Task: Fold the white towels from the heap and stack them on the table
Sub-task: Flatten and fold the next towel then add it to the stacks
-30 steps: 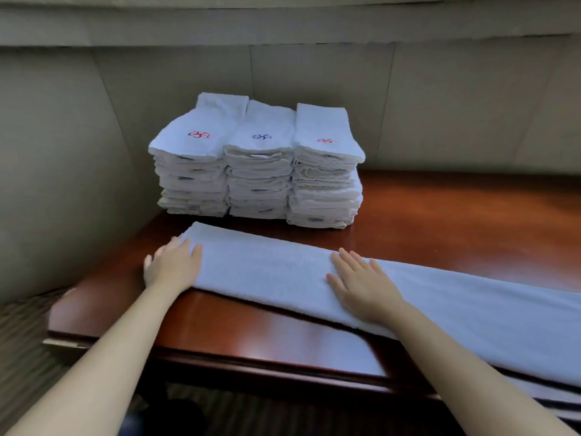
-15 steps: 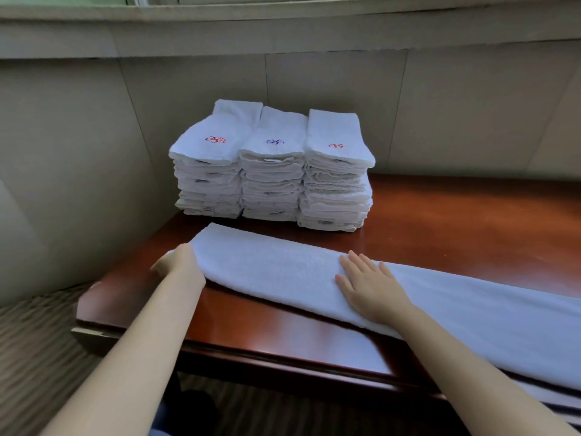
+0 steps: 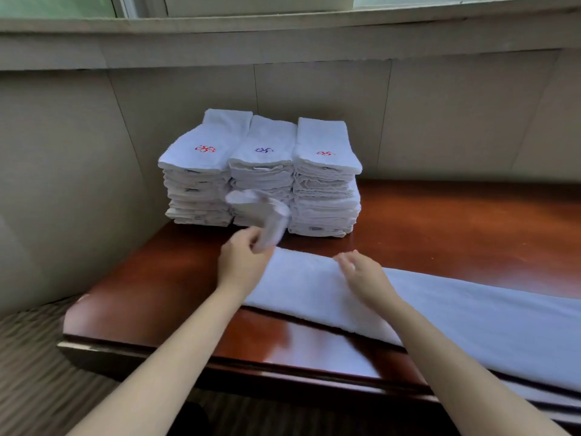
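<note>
My left hand (image 3: 242, 262) grips the end of the long white towel (image 3: 456, 313). The fingers are curled around this end and hold it up above the surface (image 3: 456, 221), so the cloth stands in front of the middle stack; it looks blurred. My right hand (image 3: 364, 273) lies on the towel just beside the lifted part, the fingers straight and relaxed, holding nothing. The rest of the towel lies flat as a narrow band and runs to the right, out of view. Behind my hands, three stacks of folded towels (image 3: 261, 174) stand side by side against the wall (image 3: 440, 114), touching each other. Each top towel carries a small embroidered mark, red, blue and red.
</note>
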The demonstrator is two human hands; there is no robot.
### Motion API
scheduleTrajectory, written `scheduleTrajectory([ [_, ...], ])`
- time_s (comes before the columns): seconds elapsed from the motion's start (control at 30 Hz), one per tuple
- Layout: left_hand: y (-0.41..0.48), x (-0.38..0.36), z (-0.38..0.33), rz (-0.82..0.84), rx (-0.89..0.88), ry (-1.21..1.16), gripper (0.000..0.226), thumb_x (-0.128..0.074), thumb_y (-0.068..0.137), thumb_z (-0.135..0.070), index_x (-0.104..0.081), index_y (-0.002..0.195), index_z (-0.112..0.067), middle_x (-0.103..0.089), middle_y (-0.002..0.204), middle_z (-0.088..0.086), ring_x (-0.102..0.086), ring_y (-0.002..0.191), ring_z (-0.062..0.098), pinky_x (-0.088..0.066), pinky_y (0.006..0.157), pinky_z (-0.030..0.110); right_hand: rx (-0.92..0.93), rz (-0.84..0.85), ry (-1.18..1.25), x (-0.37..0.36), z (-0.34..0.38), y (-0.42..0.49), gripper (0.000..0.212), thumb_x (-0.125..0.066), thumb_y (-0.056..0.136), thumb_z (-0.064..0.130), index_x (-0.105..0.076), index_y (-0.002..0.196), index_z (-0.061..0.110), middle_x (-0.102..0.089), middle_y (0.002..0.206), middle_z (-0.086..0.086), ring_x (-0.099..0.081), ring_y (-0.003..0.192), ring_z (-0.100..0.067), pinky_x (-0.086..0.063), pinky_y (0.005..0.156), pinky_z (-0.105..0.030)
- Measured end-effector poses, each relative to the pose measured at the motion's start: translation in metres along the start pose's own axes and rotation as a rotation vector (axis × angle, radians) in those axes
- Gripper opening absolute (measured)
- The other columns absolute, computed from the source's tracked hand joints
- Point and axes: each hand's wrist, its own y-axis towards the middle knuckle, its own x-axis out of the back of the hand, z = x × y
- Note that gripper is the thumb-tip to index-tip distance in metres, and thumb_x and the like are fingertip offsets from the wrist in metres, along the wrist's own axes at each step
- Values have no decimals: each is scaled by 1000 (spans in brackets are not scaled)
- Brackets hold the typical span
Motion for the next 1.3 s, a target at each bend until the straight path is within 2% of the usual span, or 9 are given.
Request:
scheduleTrajectory([
  [0.1, -26, -18, -16, 403, -364, 139, 20, -65, 79, -10, -73, 93, -21, -69, 96, -2, -62, 93, 19, -45, 79, 26, -349, -71, 686, 19, 15, 3, 44, -32, 100, 43, -64, 102, 13, -67, 100, -2, -63, 100, -25, -49, 83, -35],
  [0.23, -39, -30, -23, 771, -486, 333, 32, -58, 83, -12, -70, 111, -24, -64, 112, -5, -54, 107, 10, -40, 95, 24, -439, 36, 596, 15, 6, -5, 16, -52, 90, 21, -54, 105, 15, -55, 100, -8, -57, 92, -24, -43, 80, -34],
  [0.4, -32, -20, -21, 755, -296, 156, 27, -72, 79, -24, -71, 105, -29, -66, 104, -17, -55, 92, -4, -33, 75, -3, -321, -110, 346, 6, 6, -9, 30, -55, 82, 6, -43, 109, 9, -56, 94, -6, -58, 90, -26, -49, 73, -35],
  [0.53, -19, -11, -18, 588, -298, 162, 14, -71, 82, -27, -72, 96, -29, -66, 98, -16, -59, 99, 5, -37, 82, 5, -341, -93, 203, 13, 3, -8, 40, -59, 84, 16, -31, 112, 12, -50, 88, -1, -55, 81, -20, -52, 68, -36],
  [0.67, -5, -14, -4, 411, -192, 373, 34, -56, 93, -30, -60, 125, -18, -53, 131, 2, -49, 120, 22, -35, 103, 30, -372, -53, 281, 16, 1, -6, 59, -61, 84, 13, -28, 133, 6, -48, 89, 0, -55, 84, -21, -46, 59, -29],
  [0.8, -5, -27, 7, 565, 7, 378, 54, -48, 96, -40, -34, 144, -20, -33, 146, 9, -40, 129, 31, -32, 108, 36, -397, -39, 471, 13, -1, -3, 40, -62, 85, 10, -48, 120, -2, -61, 106, -14, -58, 84, -23, -46, 64, -27],
  [0.93, -6, -34, 7, 532, 20, 361, 58, -44, 96, -45, -30, 146, -19, -32, 147, 10, -40, 129, 34, -33, 106, 39, -481, -35, 638, 17, 1, -5, 23, -63, 88, 7, -60, 108, -5, -66, 93, -14, -63, 73, -23, -54, 64, -30],
  [1.1, 4, -33, 1, 423, 166, 180, 55, -40, 98, -44, -35, 143, -13, -42, 143, 13, -43, 129, 29, -34, 102, 34, -333, -87, 788, 47, 12, -3, 9, -60, 89, -1, -62, 81, -5, -63, 72, -14, -62, 51, -16, -52, 47, -19],
  [1.3, 0, -41, -11, 448, 217, 50, 58, -43, 95, -49, -36, 142, -15, -57, 121, 1, -53, 112, 22, -38, 87, 28, -333, -303, 680, 126, -8, -6, 9, -69, 84, 9, -67, 85, 1, -67, 80, -16, -65, 68, -28, -56, 71, -38],
])
